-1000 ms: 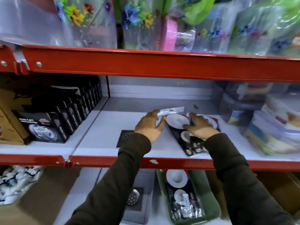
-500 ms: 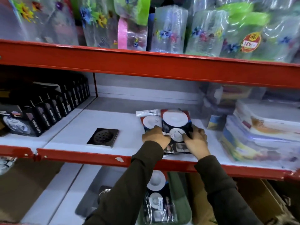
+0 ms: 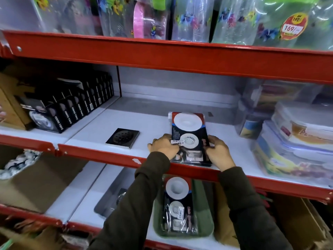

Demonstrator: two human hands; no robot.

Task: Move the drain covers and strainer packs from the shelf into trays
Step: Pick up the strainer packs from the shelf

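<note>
A stack of strainer packs, black cards with white discs under clear film, lies on the middle shelf near its front edge. My left hand grips the stack's left side and my right hand grips its right side. A square black drain cover lies flat on the same shelf, to the left of my hands. On the shelf below, a green tray holds another strainer pack. Left of it sits a grey tray with a metal strainer, mostly hidden by my left sleeve.
Black nano tape boxes line the middle shelf's left bay. Stacked clear plastic containers crowd its right end. The red shelf lip runs in front of my hands. Cardboard boxes stand on the lower shelf at the left and right.
The two fanned-out packs have been squared into one neat stack between my hands. The stack sits closer to the shelf's front edge than a second ago.
</note>
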